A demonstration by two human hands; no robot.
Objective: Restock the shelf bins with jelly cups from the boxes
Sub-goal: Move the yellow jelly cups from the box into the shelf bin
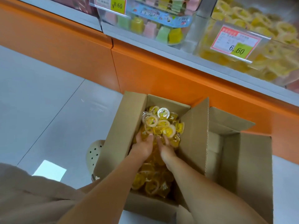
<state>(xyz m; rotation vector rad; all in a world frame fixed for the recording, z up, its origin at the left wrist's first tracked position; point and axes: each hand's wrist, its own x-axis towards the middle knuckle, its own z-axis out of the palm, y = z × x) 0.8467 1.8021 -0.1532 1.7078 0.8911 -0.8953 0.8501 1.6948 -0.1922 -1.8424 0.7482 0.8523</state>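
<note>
L hand [143, 146], R hand [167, 150] cupped under jelly cups [159, 124], holding heap in box [195, 126].

Yellow and brown below, orange and pastels above.

The plain brown corrugated cardboard box [123, 126] is full of yellow translucent plastic jelly cups [161, 125], whose round lids are white-rimmed with small printed figures. Behind it is a flat bright orange shelf base panel [161, 70]. The clear plastic left shelf bin [145, 28] shows pastel pink, green and yellow cups, and the clear plastic right shelf bin [267, 34] only yellow. The white rectangular price tag [234, 42] has a red border, a lime-yellow patch and black digits. The glossy floor tiles [48, 102] are pale grey-white. A cream rubber clog [94, 152] is dotted with dark round holes.
</note>
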